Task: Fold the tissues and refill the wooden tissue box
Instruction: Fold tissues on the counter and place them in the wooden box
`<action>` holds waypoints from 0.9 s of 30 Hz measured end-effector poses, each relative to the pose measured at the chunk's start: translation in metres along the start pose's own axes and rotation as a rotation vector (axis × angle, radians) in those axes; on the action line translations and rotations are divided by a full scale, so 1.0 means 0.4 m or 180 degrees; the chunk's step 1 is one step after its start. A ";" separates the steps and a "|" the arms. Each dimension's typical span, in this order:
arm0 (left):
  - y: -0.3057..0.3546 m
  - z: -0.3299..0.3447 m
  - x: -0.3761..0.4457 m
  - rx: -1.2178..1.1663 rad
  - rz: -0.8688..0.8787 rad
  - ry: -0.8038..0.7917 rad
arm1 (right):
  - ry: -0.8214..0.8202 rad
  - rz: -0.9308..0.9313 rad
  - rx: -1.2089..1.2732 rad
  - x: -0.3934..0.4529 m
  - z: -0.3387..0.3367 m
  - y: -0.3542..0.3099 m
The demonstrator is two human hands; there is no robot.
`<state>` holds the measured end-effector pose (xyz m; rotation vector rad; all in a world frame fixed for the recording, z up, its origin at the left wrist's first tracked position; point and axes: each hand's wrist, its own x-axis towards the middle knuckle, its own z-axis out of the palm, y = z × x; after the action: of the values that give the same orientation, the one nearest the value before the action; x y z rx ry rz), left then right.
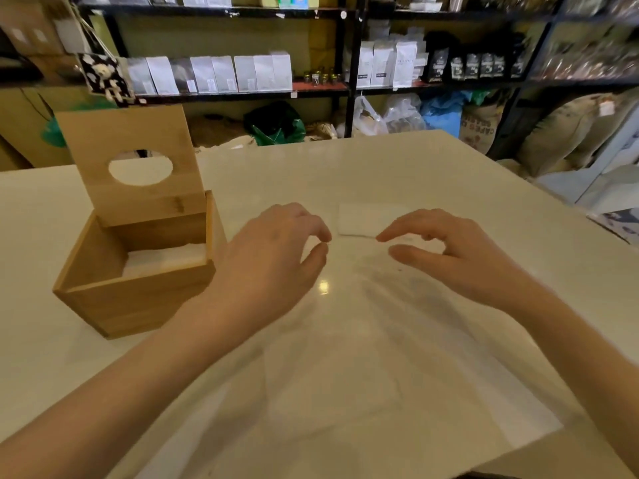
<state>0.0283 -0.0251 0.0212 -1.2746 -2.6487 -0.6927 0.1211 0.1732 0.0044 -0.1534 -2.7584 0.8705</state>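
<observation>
Box [138, 271] left of frame, lid up, some tissues inside. I see folded tissue [366, 219] centre unloaded. Left hand [273, 250], right hand [446, 250] half-open, holding nothing.

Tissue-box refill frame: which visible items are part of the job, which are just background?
Part of the job:
- wooden tissue box, lid up, white tissues inside
- folded tissue on the table
- flat tissue sheet near the person
- left hand, right hand, both open above it

Background:
- shelves of white bags
- sacks on the floor
</observation>
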 end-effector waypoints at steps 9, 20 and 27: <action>-0.024 0.206 0.246 -0.0086 -0.0299 -0.0125 | 0.0638 0.0549 -0.0176 0.172 0.041 0.164; -0.110 0.309 0.322 0.0366 -0.0469 -0.0276 | 0.0277 0.0903 -0.1209 0.203 0.067 0.247; -0.101 0.310 0.315 0.0143 -0.0315 0.0155 | 0.0645 0.0722 -0.0753 0.206 0.072 0.252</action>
<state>-0.0722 0.0988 -0.0653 -1.1075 -2.6870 -0.6642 0.0365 0.2539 -0.0602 -0.5736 -2.6757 0.5386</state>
